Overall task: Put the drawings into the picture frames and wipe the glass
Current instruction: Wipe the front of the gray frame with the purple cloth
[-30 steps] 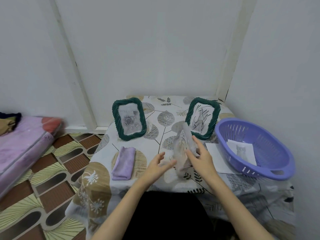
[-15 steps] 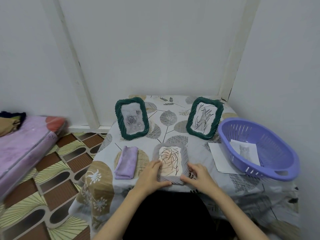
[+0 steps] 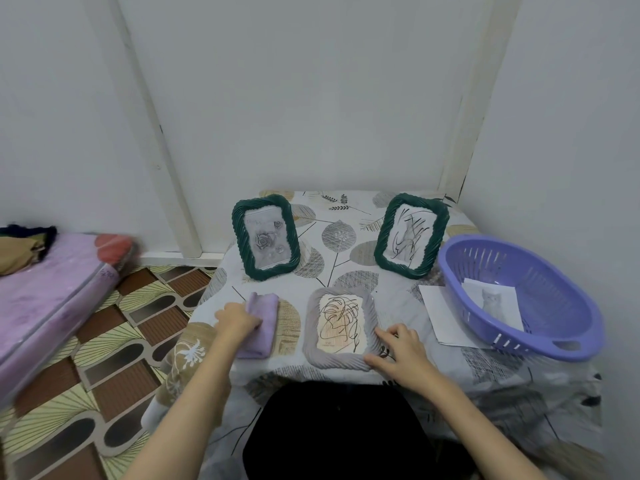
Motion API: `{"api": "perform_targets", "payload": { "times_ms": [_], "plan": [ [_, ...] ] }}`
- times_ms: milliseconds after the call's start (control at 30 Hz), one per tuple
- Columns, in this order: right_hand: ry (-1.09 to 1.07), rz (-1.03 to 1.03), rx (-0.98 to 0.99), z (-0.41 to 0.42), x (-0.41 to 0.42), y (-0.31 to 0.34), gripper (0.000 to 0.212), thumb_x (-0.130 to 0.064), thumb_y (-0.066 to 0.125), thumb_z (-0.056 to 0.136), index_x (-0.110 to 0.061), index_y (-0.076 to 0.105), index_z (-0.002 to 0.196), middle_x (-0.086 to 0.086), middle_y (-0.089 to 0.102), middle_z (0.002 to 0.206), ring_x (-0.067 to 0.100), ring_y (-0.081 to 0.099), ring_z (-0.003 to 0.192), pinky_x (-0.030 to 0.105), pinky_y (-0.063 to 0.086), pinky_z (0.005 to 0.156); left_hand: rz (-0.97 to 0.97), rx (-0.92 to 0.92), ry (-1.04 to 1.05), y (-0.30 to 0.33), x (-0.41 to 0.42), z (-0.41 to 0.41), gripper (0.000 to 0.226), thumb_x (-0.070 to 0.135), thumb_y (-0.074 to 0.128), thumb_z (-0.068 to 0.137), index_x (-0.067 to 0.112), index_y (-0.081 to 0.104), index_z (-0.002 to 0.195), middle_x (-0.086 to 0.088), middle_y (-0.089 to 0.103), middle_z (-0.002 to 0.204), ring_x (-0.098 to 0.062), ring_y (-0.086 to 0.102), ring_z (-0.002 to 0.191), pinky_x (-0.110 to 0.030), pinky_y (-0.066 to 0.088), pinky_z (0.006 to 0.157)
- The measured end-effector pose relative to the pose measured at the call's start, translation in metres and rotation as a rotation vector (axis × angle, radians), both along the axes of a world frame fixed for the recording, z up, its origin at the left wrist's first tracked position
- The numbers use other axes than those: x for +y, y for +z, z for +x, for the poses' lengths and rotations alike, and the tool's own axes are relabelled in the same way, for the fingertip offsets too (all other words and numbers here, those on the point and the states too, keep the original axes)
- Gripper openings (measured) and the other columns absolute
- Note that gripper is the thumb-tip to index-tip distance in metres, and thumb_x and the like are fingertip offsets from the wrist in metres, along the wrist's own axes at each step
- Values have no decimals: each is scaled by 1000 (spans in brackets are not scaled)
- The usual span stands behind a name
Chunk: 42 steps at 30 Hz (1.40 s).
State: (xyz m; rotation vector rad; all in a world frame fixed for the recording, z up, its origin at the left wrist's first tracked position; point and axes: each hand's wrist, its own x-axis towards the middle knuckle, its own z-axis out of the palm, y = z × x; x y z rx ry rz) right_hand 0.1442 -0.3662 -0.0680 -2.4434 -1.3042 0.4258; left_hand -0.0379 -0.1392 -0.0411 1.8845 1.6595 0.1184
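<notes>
Grey and ribbed, the picture frame (image 3: pixel 340 326) lies flat at the near edge of the bench (image 3: pixel 346 271), glass up, with a line drawing (image 3: pixel 341 322) of a leaf inside it. The right hand (image 3: pixel 398 348) rests at the frame's near right corner, its fingers (image 3: pixel 375 358) spread loosely and touching the rim without closing round it. The left hand (image 3: pixel 237 322) lies on the folded lilac cloth (image 3: pixel 261 323) just left of the frame, fingers curled onto the fabric in a grasp. Two green frames (image 3: pixel 265 237) (image 3: pixel 410 235) stand upright at the back, each holding a drawing. A purple basket (image 3: pixel 519 296) at the right holds a cat picture (image 3: pixel 491 301), partly over a white sheet (image 3: pixel 436 313)
</notes>
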Motion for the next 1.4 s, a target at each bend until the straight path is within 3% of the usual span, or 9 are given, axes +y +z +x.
{"api": "perform_targets", "payload": {
  "times_ms": [200,333,500,600,833,1067,1200,1267,1400],
  "plan": [
    [-23,-47,-4,0,4,3,68,-52,58,81,-22,38,138,5,40,130,25,34,121,32,29,104,-225,-148,-32,13,0,2,26,16,70,79,2,48,78,-10,49,69,-19,47,59,-27,38,51],
    [-23,73,27,-11,16,14,64,-37,65,80,-20,40,137,6,44,127,25,36,120,30,29,102,-244,-380,-68,14,-9,6,24,23,57,90,9,50,73,-9,50,74,-20,46,68,-26,33,55],
    [-159,496,640,-36,43,33,47,-23,63,86,-19,45,129,1,60,95,11,57,69,18,47,64,-455,-879,-19,22,-30,23,19,18,48,95,3,54,84,-14,58,84,-23,54,77,-34,43,69],
    [-259,594,915,-38,58,35,63,-20,65,84,-21,32,137,15,65,103,22,64,82,32,54,66,-608,-982,-149,30,-54,39,17,3,44,93,1,55,81,-9,54,75,-16,54,64,-27,47,60],
    [-183,285,303,-10,51,30,56,3,48,79,-15,49,131,16,57,104,23,54,90,23,41,76,-258,-676,-284,7,-63,60,12,-1,56,87,6,59,96,-15,59,94,-11,60,67,-17,47,62],
    [7,49,-154,-11,59,13,42,-17,47,89,-30,47,130,9,29,141,32,35,117,38,35,99,108,-270,-669,-16,-35,49,79,52,66,75,12,38,138,-8,31,151,-21,27,139,-33,19,116],
    [33,-3,-308,-19,66,-5,40,-40,51,88,-24,52,125,13,46,130,36,43,109,40,40,90,101,-38,-890,-30,-28,42,112,69,64,62,24,10,148,8,0,158,-20,-4,146,-43,-3,119],
    [40,13,-423,-21,68,-11,38,-34,62,82,-18,59,115,14,57,118,36,52,96,38,46,79,166,-22,-899,-35,-27,40,109,62,67,68,25,4,149,11,-3,157,-17,-8,146,-44,-8,117],
    [27,1,-442,-9,87,-10,43,-9,41,91,-13,37,133,15,40,135,35,35,116,39,33,95,323,44,-889,-44,-30,42,121,85,48,53,24,4,148,12,0,157,-14,-8,145,-47,-9,116]
  ]
}}
